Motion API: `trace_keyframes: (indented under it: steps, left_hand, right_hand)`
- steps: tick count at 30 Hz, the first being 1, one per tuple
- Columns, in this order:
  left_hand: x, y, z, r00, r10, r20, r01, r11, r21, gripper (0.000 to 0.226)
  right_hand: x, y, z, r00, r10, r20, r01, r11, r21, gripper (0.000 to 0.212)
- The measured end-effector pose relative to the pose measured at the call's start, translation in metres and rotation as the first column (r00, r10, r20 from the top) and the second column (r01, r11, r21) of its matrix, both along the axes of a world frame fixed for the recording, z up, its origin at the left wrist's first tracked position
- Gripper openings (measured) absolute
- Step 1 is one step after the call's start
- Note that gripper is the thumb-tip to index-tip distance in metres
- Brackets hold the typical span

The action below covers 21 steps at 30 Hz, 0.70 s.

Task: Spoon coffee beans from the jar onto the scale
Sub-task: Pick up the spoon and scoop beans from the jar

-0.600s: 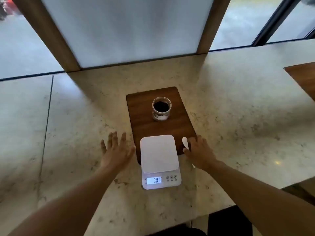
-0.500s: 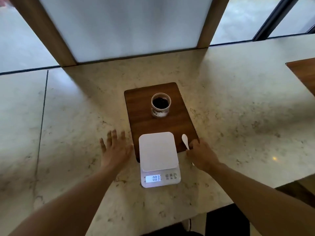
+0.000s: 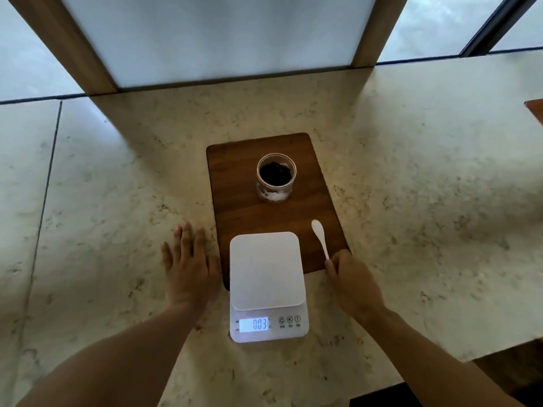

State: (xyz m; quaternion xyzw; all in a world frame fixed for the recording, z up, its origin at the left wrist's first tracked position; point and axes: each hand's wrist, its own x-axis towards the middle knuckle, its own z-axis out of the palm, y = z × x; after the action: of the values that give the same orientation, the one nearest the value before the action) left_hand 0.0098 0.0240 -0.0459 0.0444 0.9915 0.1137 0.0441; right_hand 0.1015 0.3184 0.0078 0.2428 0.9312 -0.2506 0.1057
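A small glass jar [image 3: 276, 179] with dark coffee beans stands open on a brown wooden board [image 3: 244, 207]. In front of it sits a white digital scale [image 3: 266, 277], its platform bare and its display reading 003. A white spoon [image 3: 320, 237] lies on the board to the right of the scale, bowl pointing away from me. My right hand [image 3: 351, 280] has its fingers closed on the spoon's handle end. My left hand [image 3: 189, 267] rests flat on the stone counter left of the scale, fingers apart, holding nothing.
The pale stone counter [image 3: 426, 201] runs to a window wall with wooden posts at the back. A second wooden board's corner [image 3: 536, 111] shows at the far right. The counter's front edge drops off at the lower right.
My right hand has slid back along the spoon to its handle end, so more of the spoon shows. My left hand stayed flat on the counter.
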Motion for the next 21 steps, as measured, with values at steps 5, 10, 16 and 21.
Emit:
trace_keyframes:
  steps: [5,10,16,21]
  left_hand:
    - [0.001,0.002,0.001,1.000,0.003,-0.005,-0.003,1.000,-0.025,0.068]
    - [0.001,0.001,0.002,1.000,-0.002,0.020,0.003,0.998,-0.062,0.069]
    - [0.002,-0.002,-0.002,1.000,0.008,-0.012,-0.008,0.999,-0.054,0.068]
    - [-0.001,-0.002,-0.007,1.000,0.000,-0.011,0.000,0.998,-0.062,0.067]
  right_hand:
    - [-0.043,-0.008,0.014,0.965,-0.012,-0.263,-0.017,0.994,-0.106,0.014]
    - [-0.086,-0.013,0.038,0.873,-0.055,-0.485,0.005,0.995,-0.102,0.016]
    - [-0.126,-0.005,0.052,0.879,0.060,-0.474,-0.064,0.998,0.008,0.005]
    - [-0.140,0.000,0.055,0.873,0.186,-0.450,-0.109,0.975,0.191,0.012]
